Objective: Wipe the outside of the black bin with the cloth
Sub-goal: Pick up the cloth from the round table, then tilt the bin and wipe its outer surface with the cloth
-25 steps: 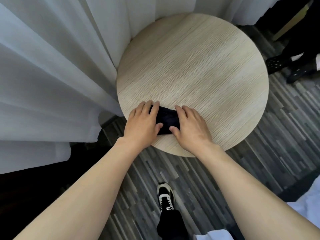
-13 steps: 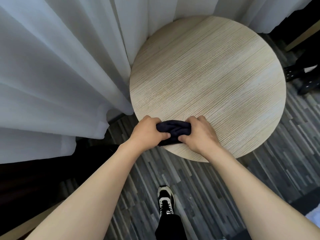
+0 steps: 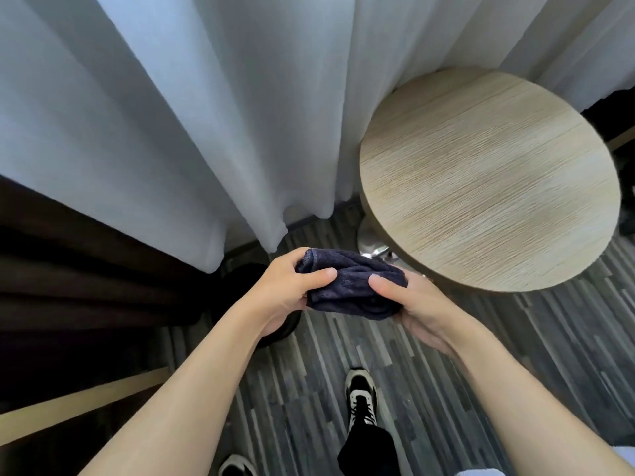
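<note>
White curtain (image 3: 171, 115) hangs at the left; below its hem the black bin (image 3: 240, 286) sits on the floor, mostly hidden behind the left hand (image 3: 285, 297). Both hands are closed on the bunched dark cloth (image 3: 354, 290), the right hand (image 3: 422, 307) cupping its other end, held in the air just left of the round table (image 3: 488, 180); soft, light and floppy, it likely handles best wadded in one palm.

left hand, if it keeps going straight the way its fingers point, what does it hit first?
The left hand points rightward across the dark cloth it already grips. Past the cloth, the first thing in line is probably the right hand holding the other end. The black bin sits below, off that line; depth is unclear.
</note>
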